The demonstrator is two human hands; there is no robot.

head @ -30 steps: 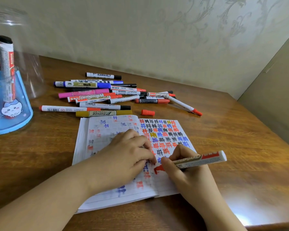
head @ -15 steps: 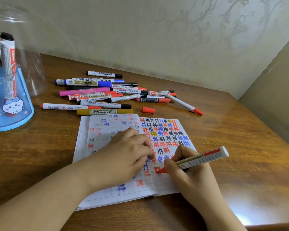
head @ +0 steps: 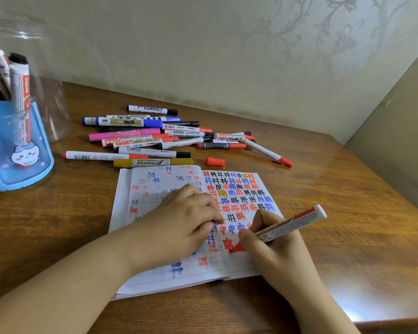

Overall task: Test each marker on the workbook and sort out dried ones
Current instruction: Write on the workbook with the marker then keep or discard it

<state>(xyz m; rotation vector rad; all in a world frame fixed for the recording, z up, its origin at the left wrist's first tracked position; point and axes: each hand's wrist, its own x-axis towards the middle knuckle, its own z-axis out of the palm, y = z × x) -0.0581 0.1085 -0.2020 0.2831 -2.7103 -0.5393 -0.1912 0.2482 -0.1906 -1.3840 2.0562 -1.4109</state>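
Note:
An open workbook [head: 155, 191] lies on the wooden table, its right page covered in red, blue, black and yellow characters. My right hand [head: 275, 251] grips an uncapped red whiteboard marker [head: 292, 224], whose tip touches the page at a fresh red mark. My left hand [head: 181, 225] rests on the book near the spine with its fingers bent, holding the pages flat. The marker's red cap [head: 214, 162] lies just beyond the book. A pile of several markers [head: 155, 136] sits further back.
A blue pen holder [head: 22, 162] with a cat sticker stands at the left with a few markers [head: 19, 97] in it. A clear plastic container [head: 56, 104] sits behind it. The wall runs along the table's far edge.
The red marker's tip has moved slightly down and right on the page, and the red mark under it has grown. My left hand has stayed put.

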